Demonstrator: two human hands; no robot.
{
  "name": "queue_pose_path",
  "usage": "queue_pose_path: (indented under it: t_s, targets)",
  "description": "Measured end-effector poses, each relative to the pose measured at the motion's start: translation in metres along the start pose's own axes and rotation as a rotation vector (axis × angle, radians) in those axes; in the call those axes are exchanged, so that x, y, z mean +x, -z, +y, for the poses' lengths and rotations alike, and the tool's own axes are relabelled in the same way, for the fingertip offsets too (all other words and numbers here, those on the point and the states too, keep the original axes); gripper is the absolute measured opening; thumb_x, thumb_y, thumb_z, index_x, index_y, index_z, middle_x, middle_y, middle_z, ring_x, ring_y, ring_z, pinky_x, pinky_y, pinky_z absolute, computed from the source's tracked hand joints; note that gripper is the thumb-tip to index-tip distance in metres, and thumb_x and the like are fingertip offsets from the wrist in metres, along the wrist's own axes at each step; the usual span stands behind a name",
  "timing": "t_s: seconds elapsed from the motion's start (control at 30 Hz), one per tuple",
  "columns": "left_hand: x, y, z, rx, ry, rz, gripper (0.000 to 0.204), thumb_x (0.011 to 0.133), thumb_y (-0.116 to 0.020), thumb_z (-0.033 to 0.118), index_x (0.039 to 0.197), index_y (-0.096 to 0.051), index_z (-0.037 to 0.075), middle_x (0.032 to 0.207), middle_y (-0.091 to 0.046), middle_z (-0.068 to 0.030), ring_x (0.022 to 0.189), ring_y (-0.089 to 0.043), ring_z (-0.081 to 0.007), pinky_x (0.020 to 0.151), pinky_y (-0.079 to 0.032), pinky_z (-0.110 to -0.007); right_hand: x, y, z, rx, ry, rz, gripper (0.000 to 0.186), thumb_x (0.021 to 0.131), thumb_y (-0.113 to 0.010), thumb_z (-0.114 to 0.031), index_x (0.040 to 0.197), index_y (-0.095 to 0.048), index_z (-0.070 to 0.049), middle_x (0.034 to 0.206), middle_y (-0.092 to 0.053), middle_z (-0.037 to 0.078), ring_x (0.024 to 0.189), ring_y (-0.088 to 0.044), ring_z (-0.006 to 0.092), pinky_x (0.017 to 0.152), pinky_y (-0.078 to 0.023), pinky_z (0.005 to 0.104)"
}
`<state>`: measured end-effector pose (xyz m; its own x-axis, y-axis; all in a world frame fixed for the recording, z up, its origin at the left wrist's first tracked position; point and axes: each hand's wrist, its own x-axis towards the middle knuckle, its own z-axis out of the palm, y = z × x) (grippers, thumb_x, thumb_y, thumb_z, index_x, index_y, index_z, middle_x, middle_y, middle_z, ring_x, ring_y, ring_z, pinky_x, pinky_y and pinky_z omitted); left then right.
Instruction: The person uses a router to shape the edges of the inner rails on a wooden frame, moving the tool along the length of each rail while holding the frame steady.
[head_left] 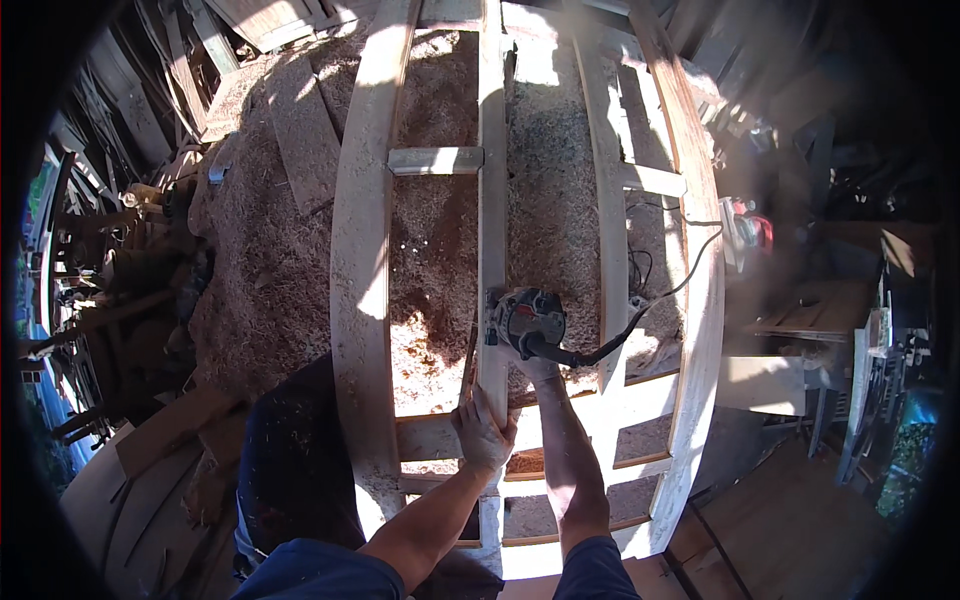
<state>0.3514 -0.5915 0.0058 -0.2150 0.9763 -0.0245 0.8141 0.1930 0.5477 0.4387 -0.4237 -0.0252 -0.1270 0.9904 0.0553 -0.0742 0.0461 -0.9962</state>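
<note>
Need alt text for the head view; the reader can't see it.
A person's right hand holds a corded dark power tool at a long inner bar of a pale wooden frame; the left hand rests on that bar, nearer the body. Wood shavings lie beneath the frame and to its left.

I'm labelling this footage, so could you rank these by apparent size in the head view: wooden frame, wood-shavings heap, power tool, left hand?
1. Wooden frame
2. Wood-shavings heap
3. Power tool and left hand: too alike to rank
</note>
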Motion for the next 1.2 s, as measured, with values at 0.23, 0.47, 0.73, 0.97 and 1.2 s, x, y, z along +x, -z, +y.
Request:
queue_pose_path:
  t_s: [0.23, 0.47, 0.73, 0.97, 1.2]
  targets:
    - [-0.006, -0.001, -0.004, 0.012, 0.079, -0.077, 0.094, 0.08, -0.07, 0.036, 0.149, -0.027, -0.013, 0.118, -0.054, -0.0259, 0.108, -0.051, -0.0414, 0.097, -0.034, -0.058, 0.07, -0.016, -0.024, -0.289, 0.152, 0.018, 0.064, 0.072, -0.086, -0.014, 0.127, -0.053, -0.006, 0.112, -0.068, 0.013, 0.09, -0.07, 0.0231, 0.075, -0.059, 0.0341]
    - [-0.003, -0.002, -0.001, -0.004, 0.103, -0.08, 0.097, 0.085, -0.069, 0.044, 0.15, -0.025, -0.012, 0.114, -0.054, -0.0253, 0.103, -0.053, -0.0412, 0.098, -0.035, -0.058, 0.054, -0.005, -0.029, -0.394, 0.019, -0.032, 0.038, 0.069, -0.086, -0.01, 0.103, -0.07, -0.007, 0.106, -0.072, 0.004, 0.096, -0.069, 0.0175, 0.087, -0.057, 0.0341]
    - [0.017, 0.046, -0.037, -0.188, -0.122, -0.208, 0.112, 0.083, -0.075, 0.056, 0.153, -0.018, -0.01, 0.145, -0.035, -0.0345, 0.133, -0.038, -0.0504, 0.11, -0.032, -0.061, -0.033, 0.013, -0.009, -0.225, 0.052, -0.023, 0.043, 0.069, -0.087, -0.01, 0.107, -0.068, -0.007, 0.107, -0.071, 0.005, 0.097, -0.068, 0.0172, 0.087, -0.057, 0.0335]
    - [0.116, 0.075, -0.045, -0.138, -0.409, -0.399, 0.114, 0.067, -0.091, 0.038, 0.155, -0.027, 0.003, 0.145, -0.043, -0.0219, 0.132, -0.044, -0.0395, 0.111, -0.032, -0.054, -0.074, 0.019, -0.009, -0.115, -0.031, -0.022, 0.048, 0.069, -0.088, -0.01, 0.111, -0.065, -0.006, 0.109, -0.07, 0.005, 0.099, -0.067, 0.0173, 0.088, -0.057, 0.0331]
    - [0.139, 0.068, -0.05, -0.047, -0.403, -0.414, 0.099, 0.066, -0.091, 0.034, 0.148, -0.042, 0.009, 0.141, -0.047, -0.0194, 0.13, -0.046, -0.041, 0.109, -0.038, -0.052, -0.077, 0.018, -0.008, -0.084, -0.048, -0.038, 0.053, 0.068, -0.088, -0.009, 0.114, -0.063, -0.006, 0.111, -0.07, 0.006, 0.1, -0.067, 0.0173, 0.088, -0.057, 0.0326]
